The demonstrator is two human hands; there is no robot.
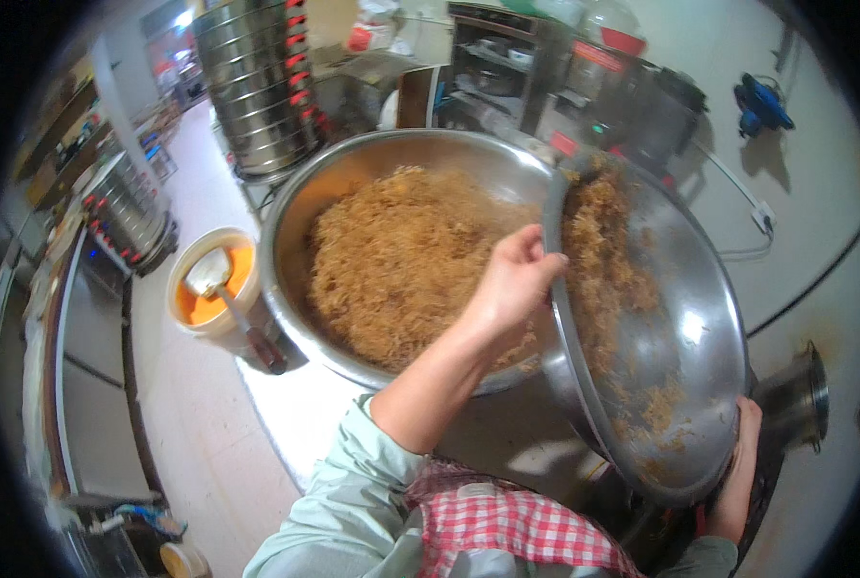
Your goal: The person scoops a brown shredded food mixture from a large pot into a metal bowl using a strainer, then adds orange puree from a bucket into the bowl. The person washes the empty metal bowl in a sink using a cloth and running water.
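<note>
My left hand (514, 278) grips the near rim of a large steel basin (683, 303), which is tipped towards the left. On its far right side, my right hand (746, 433) holds the rim from outside, fingers partly hidden. Clumps of brown shredded food (600, 238) cling along the tilted wall and lower edge. Beneath and left of it stands a second wide steel basin (296, 347). That one holds a broad mound of the same brown shredded food (401, 267), possibly noodles or rice; I cannot tell which. The tipped basin's edge overlaps the standing basin's right side.
Left of the basins is a plastic tub (192, 329) of orange contents, with a wooden-handled ladle (235, 307) across it. Tall stacked steel steamers (249, 87) rise behind. A steel pot (798, 404) is at right, near the wall. Appliances (502, 65) line the back.
</note>
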